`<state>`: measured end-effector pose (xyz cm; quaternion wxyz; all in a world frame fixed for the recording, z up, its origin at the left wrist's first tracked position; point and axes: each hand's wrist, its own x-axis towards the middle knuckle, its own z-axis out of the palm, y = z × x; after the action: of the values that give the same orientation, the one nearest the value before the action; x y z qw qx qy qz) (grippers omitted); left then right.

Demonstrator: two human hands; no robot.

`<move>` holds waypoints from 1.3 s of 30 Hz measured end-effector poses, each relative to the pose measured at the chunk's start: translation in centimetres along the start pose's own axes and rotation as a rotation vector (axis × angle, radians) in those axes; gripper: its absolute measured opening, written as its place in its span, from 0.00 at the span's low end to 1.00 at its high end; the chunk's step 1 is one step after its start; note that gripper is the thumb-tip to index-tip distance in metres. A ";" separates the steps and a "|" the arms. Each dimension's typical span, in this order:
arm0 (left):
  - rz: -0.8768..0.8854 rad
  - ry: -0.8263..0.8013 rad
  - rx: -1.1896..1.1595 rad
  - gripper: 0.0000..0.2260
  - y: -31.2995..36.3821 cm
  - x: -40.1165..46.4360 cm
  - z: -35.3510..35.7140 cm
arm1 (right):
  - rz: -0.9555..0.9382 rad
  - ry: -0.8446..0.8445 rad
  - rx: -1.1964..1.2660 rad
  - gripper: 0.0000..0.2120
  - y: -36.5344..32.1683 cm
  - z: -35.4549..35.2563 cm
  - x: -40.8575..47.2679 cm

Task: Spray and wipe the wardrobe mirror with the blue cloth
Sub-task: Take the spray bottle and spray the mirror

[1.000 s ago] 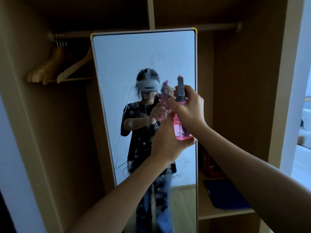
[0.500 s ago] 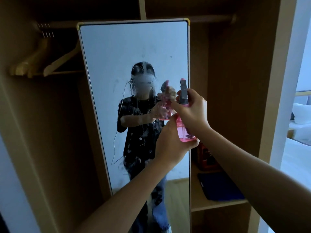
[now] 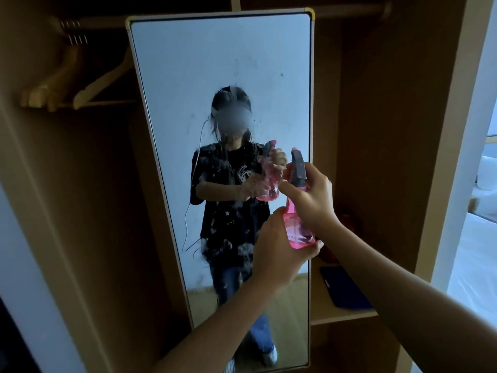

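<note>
A tall white-framed mirror (image 3: pixel 188 63) stands inside the wardrobe, with spray droplets spattered over its middle. In front of its right edge I hold a pink spray bottle (image 3: pixel 297 230) with a grey trigger head. My right hand (image 3: pixel 309 197) grips the bottle's neck and trigger. Around the bottle's base curls my left hand (image 3: pixel 277 254), supporting it from below. The blue cloth (image 3: pixel 344 289) lies flat on a wardrobe shelf to the lower right, apart from both hands.
Wooden hangers (image 3: pixel 78 84) hang on the rail at the upper left. A dark reddish object (image 3: pixel 347 224) sits on the shelf (image 3: pixel 344 316) behind my right forearm. The wardrobe's side panel (image 3: pixel 443 157) rises at the right, with a bright room beyond.
More droplets now cover the mirror's middle. Both hands and the bottle have sunk lower and slightly right in the view, and the camera has tilted down a little.
</note>
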<state>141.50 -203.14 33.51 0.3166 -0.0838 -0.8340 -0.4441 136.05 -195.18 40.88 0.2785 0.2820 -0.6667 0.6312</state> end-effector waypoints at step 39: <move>-0.108 0.093 0.014 0.23 -3.6 -5.2 -7.5 | 0.039 -0.240 -0.017 0.13 -1.5 9.2 -4.6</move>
<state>147.51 -210.47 30.91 0.3312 -0.0157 -0.8248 -0.4581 140.16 -204.37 38.13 0.1868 0.3400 -0.7060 0.5925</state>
